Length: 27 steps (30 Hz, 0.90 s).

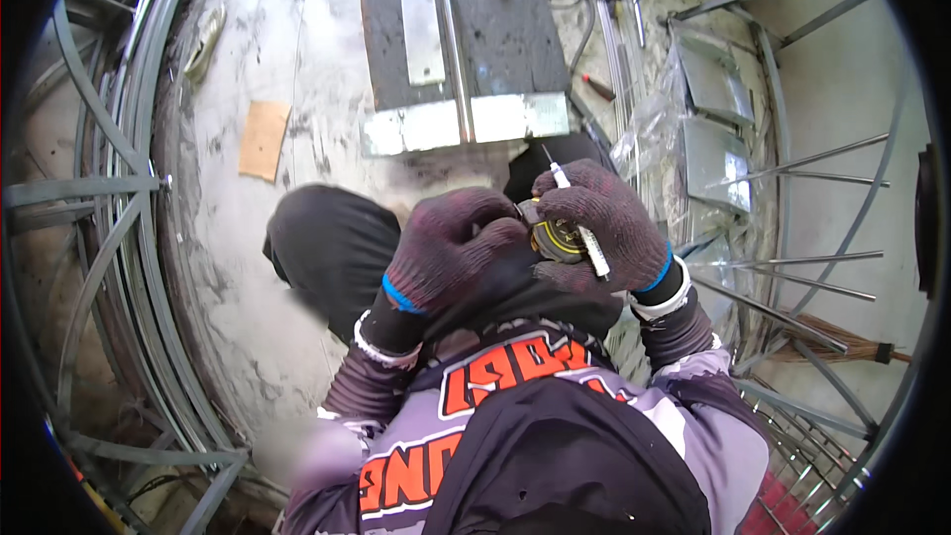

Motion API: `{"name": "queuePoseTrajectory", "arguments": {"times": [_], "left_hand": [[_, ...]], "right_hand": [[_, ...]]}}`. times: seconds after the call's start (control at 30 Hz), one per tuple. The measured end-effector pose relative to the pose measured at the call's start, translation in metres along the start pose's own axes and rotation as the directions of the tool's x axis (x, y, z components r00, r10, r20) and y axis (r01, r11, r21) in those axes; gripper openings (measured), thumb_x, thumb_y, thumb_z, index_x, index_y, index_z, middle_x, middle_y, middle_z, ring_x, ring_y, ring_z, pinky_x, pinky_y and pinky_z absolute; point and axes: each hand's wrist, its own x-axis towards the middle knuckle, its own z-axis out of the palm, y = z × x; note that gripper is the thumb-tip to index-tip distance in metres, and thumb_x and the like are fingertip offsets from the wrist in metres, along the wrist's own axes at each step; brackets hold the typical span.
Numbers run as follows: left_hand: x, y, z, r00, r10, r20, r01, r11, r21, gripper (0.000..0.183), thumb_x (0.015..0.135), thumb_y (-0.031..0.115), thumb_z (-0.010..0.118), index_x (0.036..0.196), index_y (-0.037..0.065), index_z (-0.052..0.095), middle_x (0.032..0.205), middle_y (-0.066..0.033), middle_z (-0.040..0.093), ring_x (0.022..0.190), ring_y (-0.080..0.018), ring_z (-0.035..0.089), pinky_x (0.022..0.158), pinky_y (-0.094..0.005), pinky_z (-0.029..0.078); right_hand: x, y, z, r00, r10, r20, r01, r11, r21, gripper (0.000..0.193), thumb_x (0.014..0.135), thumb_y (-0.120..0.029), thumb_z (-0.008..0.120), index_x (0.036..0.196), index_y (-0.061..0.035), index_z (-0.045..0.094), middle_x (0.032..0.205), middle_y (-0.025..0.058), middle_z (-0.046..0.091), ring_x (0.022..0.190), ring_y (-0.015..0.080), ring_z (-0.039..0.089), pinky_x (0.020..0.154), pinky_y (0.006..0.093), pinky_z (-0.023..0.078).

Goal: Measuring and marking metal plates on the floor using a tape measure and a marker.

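Both my hands wear dark knit gloves with blue cuffs and meet in front of my lap. In my right hand (619,223) sits a black and yellow tape measure (557,242). A slim white marker pen (592,250) is held in the same hand, slanting across the fingers with its dark tip pointing up and away. My left hand (456,246) is closed, thumb and fingers pinched at the left side of the tape measure, where the blade end seems to be. The fingertips partly hide that spot.
Ahead lies a dark board (505,30) with a metal strip (421,20), a thin bar and a shiny crosswise plate (416,129). Cardboard (264,141) lies on the floor. Metal frames and rods (129,139) line the left; plastic-wrapped panels (715,163), protruding rods and a broom (832,339) are right.
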Motion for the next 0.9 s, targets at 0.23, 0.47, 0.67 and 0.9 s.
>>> {"name": "queuePoseTrajectory", "arguments": {"times": [0.23, 0.47, 0.67, 0.9], "left_hand": [[0.027, -0.004, -0.058, 0.953, -0.018, -0.301, 0.006, 0.999, -0.041, 0.015, 0.097, 0.011, 0.074, 0.100, -0.003, 0.075, 0.083, -0.0110, 0.072, 0.076, -0.0156, 0.067, 0.072, -0.0301, 0.055], [0.001, -0.022, -0.038, 0.930, 0.128, -0.346, -0.081, 0.986, 0.149, 0.011, 0.096, 0.009, 0.074, 0.102, 0.000, 0.075, 0.086, -0.0127, 0.072, 0.078, -0.0176, 0.070, 0.072, -0.0315, 0.056], [-0.020, -0.002, -0.051, 0.891, -0.202, -0.407, 0.067, 0.944, -0.323, 0.017, 0.099, 0.005, 0.071, 0.116, -0.001, 0.071, 0.094, -0.0010, 0.070, 0.086, -0.0069, 0.065, 0.074, -0.0257, 0.054], [-0.017, -0.008, -0.072, 0.830, -0.131, -0.542, 0.077, 0.990, -0.122, 0.019, 0.098, 0.003, 0.070, 0.117, -0.002, 0.071, 0.102, -0.0048, 0.073, 0.093, -0.0117, 0.067, 0.086, -0.0267, 0.054]], "right_hand": [[0.086, 0.086, -0.031, 0.932, 0.003, -0.362, -0.075, 0.980, -0.184, 0.057, 0.079, -0.022, 0.093, 0.125, -0.0055, 0.063, 0.111, 0.0127, 0.070, 0.105, 0.0254, 0.069, 0.094, 0.0398, 0.055], [0.229, 0.207, -0.056, 0.859, 0.111, -0.499, -0.330, 0.867, -0.375, 0.063, 0.077, -0.043, 0.092, 0.122, -0.0067, 0.067, 0.118, 0.0218, 0.074, 0.114, 0.0395, 0.071, 0.098, 0.0463, 0.057], [0.273, 0.258, -0.046, 0.846, -0.020, -0.533, -0.340, 0.750, -0.568, 0.066, 0.084, -0.044, 0.080, 0.136, -0.0074, 0.063, 0.128, 0.0233, 0.071, 0.122, 0.0413, 0.067, 0.109, 0.0467, 0.051], [0.287, 0.206, -0.043, 0.839, 0.333, -0.430, -0.488, 0.811, -0.323, 0.062, 0.096, -0.040, 0.076, 0.148, -0.0113, 0.060, 0.121, 0.0233, 0.074, 0.108, 0.0349, 0.072, 0.099, 0.0466, 0.055]]}}
